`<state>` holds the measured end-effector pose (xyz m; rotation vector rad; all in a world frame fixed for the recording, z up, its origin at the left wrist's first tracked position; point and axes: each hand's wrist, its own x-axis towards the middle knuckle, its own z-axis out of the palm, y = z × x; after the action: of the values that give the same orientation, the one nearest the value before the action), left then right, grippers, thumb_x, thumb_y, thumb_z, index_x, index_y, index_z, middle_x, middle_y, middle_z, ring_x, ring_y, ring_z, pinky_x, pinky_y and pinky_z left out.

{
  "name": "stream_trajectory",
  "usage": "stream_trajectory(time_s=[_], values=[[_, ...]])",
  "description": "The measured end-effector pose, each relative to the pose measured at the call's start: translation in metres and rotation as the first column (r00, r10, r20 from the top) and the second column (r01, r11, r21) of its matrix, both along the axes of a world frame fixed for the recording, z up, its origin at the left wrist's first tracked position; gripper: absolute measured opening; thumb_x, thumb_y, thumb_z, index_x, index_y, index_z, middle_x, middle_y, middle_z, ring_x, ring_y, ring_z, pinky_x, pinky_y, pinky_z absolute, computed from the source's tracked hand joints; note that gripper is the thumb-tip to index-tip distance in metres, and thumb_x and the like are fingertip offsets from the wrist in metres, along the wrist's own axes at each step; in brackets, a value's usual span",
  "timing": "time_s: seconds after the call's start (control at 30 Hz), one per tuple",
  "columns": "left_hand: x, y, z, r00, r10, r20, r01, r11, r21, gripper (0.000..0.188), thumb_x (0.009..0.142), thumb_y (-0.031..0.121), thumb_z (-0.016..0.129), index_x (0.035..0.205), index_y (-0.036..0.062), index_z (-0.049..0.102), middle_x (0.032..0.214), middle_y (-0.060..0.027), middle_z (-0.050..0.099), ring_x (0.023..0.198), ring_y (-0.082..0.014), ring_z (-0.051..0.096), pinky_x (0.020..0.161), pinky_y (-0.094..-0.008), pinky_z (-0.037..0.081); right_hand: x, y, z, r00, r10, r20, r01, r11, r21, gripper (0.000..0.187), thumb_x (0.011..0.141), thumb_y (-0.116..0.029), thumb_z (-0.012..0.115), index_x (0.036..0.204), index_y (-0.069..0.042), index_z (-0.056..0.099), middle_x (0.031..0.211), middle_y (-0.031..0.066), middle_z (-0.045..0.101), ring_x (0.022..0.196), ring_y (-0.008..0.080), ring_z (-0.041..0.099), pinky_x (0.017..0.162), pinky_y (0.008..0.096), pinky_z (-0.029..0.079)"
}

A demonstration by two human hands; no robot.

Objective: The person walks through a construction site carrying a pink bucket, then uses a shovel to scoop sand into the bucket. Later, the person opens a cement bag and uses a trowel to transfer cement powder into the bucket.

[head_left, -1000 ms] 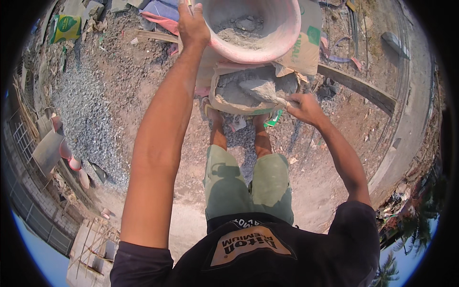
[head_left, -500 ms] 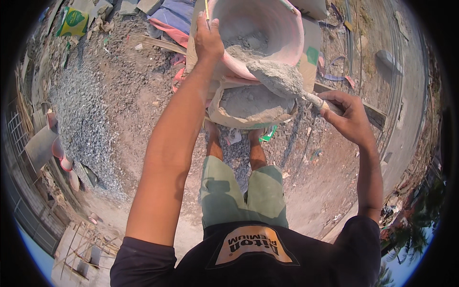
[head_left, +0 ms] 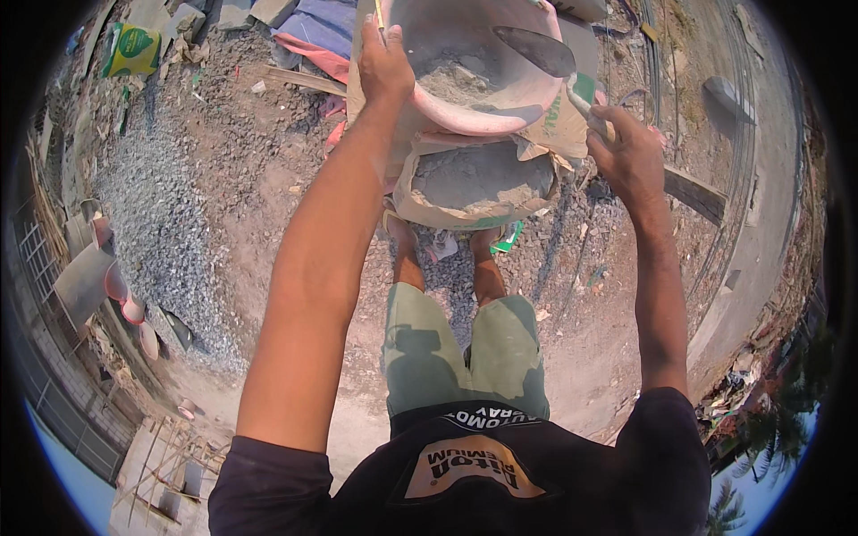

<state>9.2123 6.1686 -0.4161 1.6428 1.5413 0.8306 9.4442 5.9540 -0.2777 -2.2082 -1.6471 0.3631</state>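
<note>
My right hand is closed around the handle of a trowel, whose grey blade slants over the mouth of a pinkish bucket. Only thin traces of powder show on the blade. The bucket leans toward me, with grey cement powder inside. At the bucket's left side, my left hand is closed on its rim or handle; a thin yellowish bar stands above the fingers, and their exact hold is partly hidden. Just below the bucket, an open paper cement bag full of grey powder stands in front of my feet.
Grey gravel is heaped on the left. A wooden plank lies right of the bag. Blue and pink sheeting and a yellow-green sack are at the far left. Long rods run along the right.
The trowel, heaped with cement powder before, has moved up over the bucket and its blade is now nearly bare. My right hand has moved up with it; powder lies in the bucket.
</note>
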Motion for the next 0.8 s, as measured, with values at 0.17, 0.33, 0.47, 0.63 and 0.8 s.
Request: stream_trajectory(time_s=[0.17,0.33,0.47,0.63,0.8], values=[[0.01,0.004,0.006,0.996,0.019,-0.089,-0.018,1.0,0.015,0.046,0.094,0.026,0.049,0.134,0.0044,0.04,0.111,-0.0243,0.061,0.103,-0.0407,0.058,0.087,-0.0464,0.045,0.01,-0.119,0.013,0.978,-0.006,-0.21,-0.072,0.929,-0.362,0.025,0.078,-0.019,0.068,0.1,-0.008,0.064,0.083,0.0166,0.068,0.072,0.0333,0.066,0.066,0.0397,0.053],[0.019,-0.001,-0.012,0.99,0.077,-0.115,-0.072,0.996,0.053,0.043,0.092,0.025,0.05,0.128,0.0026,0.044,0.109,-0.0239,0.062,0.101,-0.0399,0.059,0.085,-0.0457,0.045,0.003,-0.104,-0.093,0.99,0.107,-0.094,-0.141,0.815,-0.561,0.025,0.078,-0.025,0.068,0.094,-0.007,0.059,0.079,0.019,0.066,0.075,0.0384,0.064,0.067,0.0483,0.051],[0.014,-0.003,-0.03,0.987,0.099,-0.127,-0.09,0.993,0.079,0.041,0.09,0.024,0.051,0.123,0.0012,0.047,0.107,-0.0237,0.062,0.1,-0.0392,0.059,0.084,-0.0452,0.046,-0.02,-0.065,-0.201,0.953,0.225,-0.205,-0.302,0.775,-0.555,0.03,0.078,-0.028,0.068,0.09,-0.002,0.06,0.078,0.0213,0.065,0.079,0.0399,0.064,0.071,0.0486,0.051],[0.003,-0.008,-0.055,0.98,0.149,-0.135,-0.131,0.982,0.135,0.038,0.087,0.022,0.052,0.117,-0.0006,0.051,0.105,-0.0233,0.063,0.099,-0.0383,0.06,0.083,-0.0445,0.046,-0.047,-0.062,-0.24,0.921,0.188,-0.341,-0.336,0.826,-0.452,0.029,0.075,-0.027,0.068,0.084,0.001,0.065,0.076,0.0232,0.065,0.078,0.0395,0.064,0.072,0.046,0.051],[0.007,-0.004,-0.055,0.977,0.157,-0.143,-0.138,0.981,0.137,0.036,0.085,0.021,0.054,0.112,-0.0024,0.055,0.102,-0.0229,0.064,0.097,-0.0375,0.06,0.081,-0.0438,0.047,-0.053,-0.042,-0.193,0.89,0.122,-0.44,-0.368,0.764,-0.531,0.035,0.072,-0.027,0.066,0.093,0.001,0.067,0.072,0.0255,0.062,0.079,0.0388,0.064,0.074,0.0453,0.051]])
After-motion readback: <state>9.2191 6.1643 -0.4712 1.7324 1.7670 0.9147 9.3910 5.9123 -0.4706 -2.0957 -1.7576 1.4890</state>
